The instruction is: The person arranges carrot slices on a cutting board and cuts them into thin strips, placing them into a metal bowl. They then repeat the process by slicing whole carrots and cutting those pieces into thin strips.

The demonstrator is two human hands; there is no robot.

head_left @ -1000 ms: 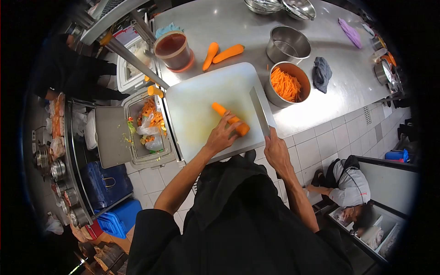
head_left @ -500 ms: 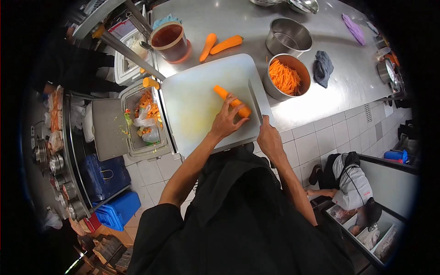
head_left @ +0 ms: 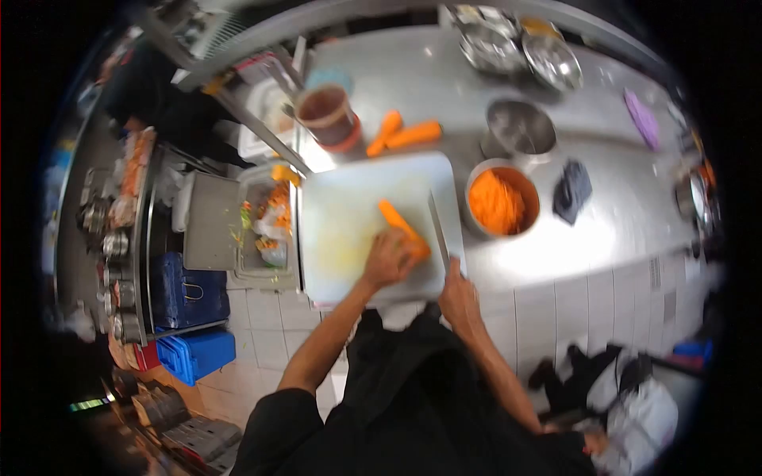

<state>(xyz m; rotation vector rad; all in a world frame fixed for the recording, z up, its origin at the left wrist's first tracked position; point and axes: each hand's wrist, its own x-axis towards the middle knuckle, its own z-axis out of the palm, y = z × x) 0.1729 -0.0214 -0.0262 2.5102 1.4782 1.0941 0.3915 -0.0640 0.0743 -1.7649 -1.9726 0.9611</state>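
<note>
On the white cutting board (head_left: 341, 198) lies a peeled carrot (head_left: 394, 215), slanting down to the right. My left hand (head_left: 390, 259) grips its near end, fingers curled over the top. My right hand (head_left: 461, 301) is closed around the handle of a kitchen knife (head_left: 439, 226). The blade points away from me along the board's right side, apart from the carrot. Just right of the board stands a steel pot (head_left: 536, 208) with shredded carrot (head_left: 495, 200) inside. The picture is blurred by motion.
Two whole carrots (head_left: 413, 135) lie behind the board, near a tub of dark red liquid (head_left: 325, 117). A second steel pot (head_left: 521, 129) and a dark cloth (head_left: 571, 190) are at right. Left is a scrap bin (head_left: 248, 190). Another person (head_left: 635, 404) crouches at lower right.
The camera view has tilted up, so the table things appear lower. My left hand stays on the carrot and my right hand on the knife, which has shifted slightly onto the board.
</note>
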